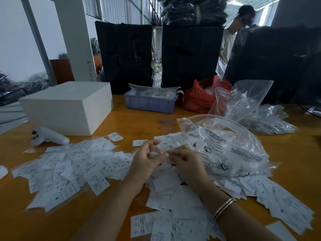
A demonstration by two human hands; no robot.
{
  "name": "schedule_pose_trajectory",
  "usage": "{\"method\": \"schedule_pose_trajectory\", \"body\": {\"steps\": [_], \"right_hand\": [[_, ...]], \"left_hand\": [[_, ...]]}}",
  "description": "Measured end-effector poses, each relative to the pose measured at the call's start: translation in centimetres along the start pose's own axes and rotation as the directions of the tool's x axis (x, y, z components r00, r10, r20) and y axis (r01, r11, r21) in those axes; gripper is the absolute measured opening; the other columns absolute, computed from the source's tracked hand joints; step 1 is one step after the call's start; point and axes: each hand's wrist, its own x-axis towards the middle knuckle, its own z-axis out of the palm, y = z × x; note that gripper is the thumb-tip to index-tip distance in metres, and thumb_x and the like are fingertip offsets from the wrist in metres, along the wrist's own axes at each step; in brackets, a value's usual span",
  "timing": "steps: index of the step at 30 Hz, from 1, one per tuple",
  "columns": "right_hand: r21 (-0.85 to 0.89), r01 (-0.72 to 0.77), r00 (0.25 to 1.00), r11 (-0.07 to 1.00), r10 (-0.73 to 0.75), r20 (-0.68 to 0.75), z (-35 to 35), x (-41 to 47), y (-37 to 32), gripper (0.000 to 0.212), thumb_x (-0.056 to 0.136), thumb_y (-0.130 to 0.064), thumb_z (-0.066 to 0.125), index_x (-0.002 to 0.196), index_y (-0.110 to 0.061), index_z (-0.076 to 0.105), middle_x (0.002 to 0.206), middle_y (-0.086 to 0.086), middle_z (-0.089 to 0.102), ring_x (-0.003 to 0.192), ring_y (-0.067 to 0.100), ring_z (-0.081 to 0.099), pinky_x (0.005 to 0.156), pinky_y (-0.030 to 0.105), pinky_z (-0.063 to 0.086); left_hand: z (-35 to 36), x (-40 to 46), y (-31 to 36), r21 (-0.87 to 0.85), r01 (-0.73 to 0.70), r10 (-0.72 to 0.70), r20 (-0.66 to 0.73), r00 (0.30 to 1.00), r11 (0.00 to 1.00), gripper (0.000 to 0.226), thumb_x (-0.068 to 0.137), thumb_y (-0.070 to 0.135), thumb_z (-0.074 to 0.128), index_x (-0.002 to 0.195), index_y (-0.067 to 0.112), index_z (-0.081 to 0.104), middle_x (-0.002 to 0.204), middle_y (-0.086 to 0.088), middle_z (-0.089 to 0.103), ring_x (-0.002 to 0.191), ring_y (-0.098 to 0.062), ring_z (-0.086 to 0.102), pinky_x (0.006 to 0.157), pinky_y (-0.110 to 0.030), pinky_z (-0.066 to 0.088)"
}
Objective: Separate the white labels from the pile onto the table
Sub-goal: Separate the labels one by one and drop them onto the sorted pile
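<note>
White printed labels lie in a wide pile point(166, 190) across the orange table point(142, 122), under and in front of my hands. To the left spreads a flatter spread of labels point(73, 164), several in clear sleeves. My left hand point(145, 159) and my right hand point(185, 159) meet above the pile's middle. Together they pinch a small clear sleeve point(158, 153) that looks blurred between the fingertips. My right wrist wears a gold bangle point(224, 207).
A large clear zip bag with black print point(225, 145) lies right of my hands. Behind stand a white box point(69, 106), a blue tray point(149, 101), a red bag point(199, 96) and more clear bags point(251, 105). A white controller point(48, 136) lies left. A person point(232, 32) stands behind black bundles.
</note>
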Motion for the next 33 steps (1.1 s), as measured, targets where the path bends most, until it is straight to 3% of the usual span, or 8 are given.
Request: {"method": "schedule_pose_trajectory", "body": {"steps": [3, 6, 9, 13, 16, 22, 26, 33], "right_hand": [[0.173, -0.005, 0.997, 0.985, 0.017, -0.071, -0.2, -0.1, -0.2, 0.024, 0.086, 0.001, 0.062, 0.088, -0.021, 0.072, 0.085, -0.007, 0.061, 0.076, 0.006, 0.062, 0.076, 0.025, 0.054], [0.198, 0.001, 0.996, 0.98, 0.017, -0.085, -0.5, 0.0, 0.1, 0.025, 0.086, 0.002, 0.063, 0.091, -0.02, 0.072, 0.088, -0.003, 0.061, 0.082, 0.015, 0.062, 0.081, 0.031, 0.055], [0.252, -0.028, 0.997, 0.967, 0.047, -0.067, -0.4, 0.1, 0.1, 0.026, 0.085, -0.001, 0.064, 0.101, -0.02, 0.069, 0.1, 0.005, 0.057, 0.091, 0.027, 0.062, 0.082, 0.034, 0.056], [0.33, 0.032, 0.986, 0.943, 0.025, -0.167, -0.8, 0.1, 0.0, 0.041, 0.088, 0.004, 0.058, 0.104, -0.034, 0.062, 0.109, 0.001, 0.055, 0.087, 0.014, 0.068, 0.069, 0.021, 0.056], [0.436, 0.078, 0.971, 0.897, 0.03, -0.235, -1.2, 0.1, 0.1, 0.05, 0.088, 0.004, 0.057, 0.11, -0.041, 0.059, 0.099, -0.001, 0.063, 0.081, 0.012, 0.069, 0.067, 0.02, 0.054], [0.574, 0.046, 0.98, 0.818, 0.073, -0.183, -1.5, 0.0, -0.2, 0.022, 0.087, -0.003, 0.061, 0.081, -0.021, 0.072, 0.087, 0.007, 0.072, 0.077, 0.018, 0.066, 0.065, 0.02, 0.053], [0.621, 0.054, 0.991, 0.782, 0.034, -0.129, -1.5, -0.1, -0.6, 0.006, 0.078, -0.017, 0.068, 0.078, -0.019, 0.073, 0.089, 0.008, 0.072, 0.083, 0.019, 0.069, 0.068, 0.021, 0.054], [0.492, 0.062, 0.993, 0.869, -0.002, -0.121, -1.1, -0.1, -0.7, 0.034, 0.088, 0.002, 0.059, 0.074, -0.025, 0.075, 0.08, -0.003, 0.072, 0.074, 0.011, 0.069, 0.063, 0.017, 0.053]], "left_hand": [[-0.1, 0.2, -0.1, -0.207, 0.142, -0.134, 0.054, 0.99, 0.968, 0.057, 0.063, 0.043, 0.076, 0.114, 0.023, 0.058, 0.11, -0.001, 0.066, 0.098, -0.016, 0.066, 0.074, -0.024, 0.054], [0.0, 0.3, -0.3, -0.271, 0.16, -0.164, 0.007, 0.986, 0.949, 0.021, 0.08, 0.023, 0.071, 0.1, 0.017, 0.067, 0.097, -0.002, 0.072, 0.088, -0.011, 0.069, 0.067, -0.018, 0.052], [-0.3, 0.6, -0.5, -0.309, 0.133, -0.16, -0.062, 0.985, 0.942, 0.012, 0.089, 0.021, 0.063, 0.098, 0.015, 0.068, 0.095, 0.005, 0.074, 0.09, -0.007, 0.068, 0.074, -0.022, 0.05], [-0.7, 0.6, -0.3, -0.161, 0.019, -0.038, -0.112, 0.993, 0.987, 0.006, 0.088, 0.021, 0.065, 0.093, 0.017, 0.065, 0.087, 0.011, 0.074, 0.084, -0.002, 0.068, 0.069, -0.015, 0.052], [-0.7, 0.5, -0.3, 0.017, -0.096, 0.097, -0.1, 0.99, 0.995, 0.006, 0.084, 0.019, 0.07, 0.084, 0.024, 0.066, 0.077, 0.011, 0.071, 0.074, 0.0, 0.065, 0.063, -0.007, 0.048], [-0.6, 0.3, -0.2, 0.33, -0.286, 0.292, 0.03, 0.956, 0.9, 0.018, 0.079, 0.022, 0.073, 0.077, 0.038, 0.065, 0.072, 0.015, 0.065, 0.07, 0.002, 0.058, 0.062, -0.008, 0.046], [-0.5, 0.2, -0.2, 0.359, -0.263, 0.264, 0.047, 0.963, 0.895, 0.013, 0.078, 0.025, 0.074, 0.077, 0.036, 0.066, 0.077, 0.021, 0.064, 0.077, 0.011, 0.058, 0.067, -0.004, 0.044], [-0.6, 0.2, -0.2, 0.378, -0.283, 0.287, 0.048, 0.957, 0.881, 0.01, 0.078, 0.026, 0.075, 0.078, 0.034, 0.068, 0.077, 0.021, 0.064, 0.078, 0.009, 0.058, 0.066, -0.004, 0.044]]}}
